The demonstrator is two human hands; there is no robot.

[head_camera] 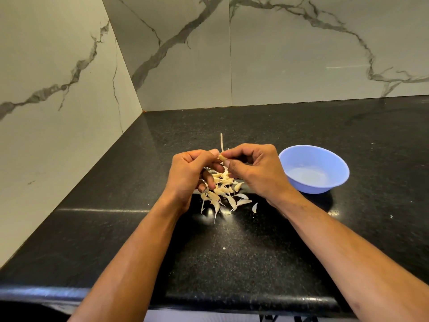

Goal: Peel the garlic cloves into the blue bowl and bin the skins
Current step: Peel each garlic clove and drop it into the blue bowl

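No text, label, brand or number can be read anywhere — not on the blue bowl [313, 169], the black countertop [255, 252], or the marble wall [301, 54] — all plain.

garlic cloves [221, 190] heaped on counter [232, 252], bowl [313, 168] right, wall [232, 54] behind

Both forearms extended forward from the lower frame edge, converging toward the centre. Left hand [189, 173] curled, knuckles up, thumb and forefinger brought together at the tips, lower fingers hanging loosely bent. Right hand [253, 168] curled likewise, thumb and forefinger pinched, fingertips meeting those of the left hand. Wrists slightly bent, bare to the elbow.
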